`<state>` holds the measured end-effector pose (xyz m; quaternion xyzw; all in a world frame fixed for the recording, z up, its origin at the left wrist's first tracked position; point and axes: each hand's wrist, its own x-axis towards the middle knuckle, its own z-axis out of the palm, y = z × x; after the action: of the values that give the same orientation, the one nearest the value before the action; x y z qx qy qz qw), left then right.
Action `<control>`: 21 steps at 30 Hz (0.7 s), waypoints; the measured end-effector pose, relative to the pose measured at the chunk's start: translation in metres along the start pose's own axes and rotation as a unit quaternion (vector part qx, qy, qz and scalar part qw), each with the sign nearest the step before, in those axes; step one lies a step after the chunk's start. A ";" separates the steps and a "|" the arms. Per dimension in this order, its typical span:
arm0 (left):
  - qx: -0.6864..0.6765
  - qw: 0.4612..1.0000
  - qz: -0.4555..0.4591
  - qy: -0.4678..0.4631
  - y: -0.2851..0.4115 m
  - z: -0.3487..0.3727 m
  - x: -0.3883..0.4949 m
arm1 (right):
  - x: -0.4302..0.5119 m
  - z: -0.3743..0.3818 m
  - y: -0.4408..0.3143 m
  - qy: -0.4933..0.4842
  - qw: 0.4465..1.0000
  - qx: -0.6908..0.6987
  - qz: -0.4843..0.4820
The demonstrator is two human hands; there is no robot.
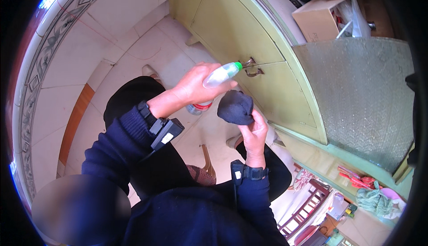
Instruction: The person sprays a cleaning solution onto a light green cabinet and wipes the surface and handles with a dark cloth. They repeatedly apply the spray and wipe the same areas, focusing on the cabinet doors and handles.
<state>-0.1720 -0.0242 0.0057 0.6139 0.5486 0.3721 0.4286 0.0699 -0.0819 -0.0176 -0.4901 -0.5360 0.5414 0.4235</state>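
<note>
My left hand [195,83] is wrapped around a spray bottle. Its translucent head [219,76] has a green nozzle end pointing toward a pale green cabinet. Below the hand shows part of a clear bottle body [200,108] with a red band; my fingers hide how the two join. My right hand [255,134] holds up a bunched dark cloth [235,108] by its lower edge, just below and to the right of the bottle. Beyond the bottle are two metal handles, the upper one [249,61] and the lower one [254,73], on the cabinet doors [245,28].
A cardboard box [316,20] stands on the cabinet top beside a textured glass panel [364,98]. Green knitted cloth [374,199] lies on a ledge at lower right. Tiled floor [197,139] spreads between my legs, with a seat's wooden leg [208,160] showing.
</note>
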 end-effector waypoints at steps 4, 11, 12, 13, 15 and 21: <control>0.039 0.999 -0.036 -0.010 0.003 0.001 -0.004 | 0.002 -0.001 -0.026 -0.027 0.989 -0.090 -0.113; -0.024 0.993 -0.108 -0.048 0.002 -0.005 -0.013 | 0.000 0.014 -0.041 -0.003 0.978 -0.138 -0.155; -0.051 0.990 -0.116 -0.053 0.002 -0.005 -0.013 | -0.001 0.016 -0.041 0.005 0.979 -0.128 -0.160; -0.088 0.986 -0.124 -0.063 0.002 -0.005 -0.014 | -0.002 0.018 -0.040 0.014 0.980 -0.118 -0.162; -0.085 0.986 -0.128 -0.066 0.003 -0.005 -0.014 | -0.002 0.020 -0.040 0.025 0.980 -0.099 -0.168; -0.043 0.990 -0.072 -0.115 0.004 0.001 -0.016 | 0.003 0.021 -0.034 0.048 0.955 -0.221 -0.194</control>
<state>-0.1720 -0.0407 0.0092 0.5925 0.5223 0.2900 0.5404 0.0468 -0.0797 0.0145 -0.4833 -0.7064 0.2927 0.4263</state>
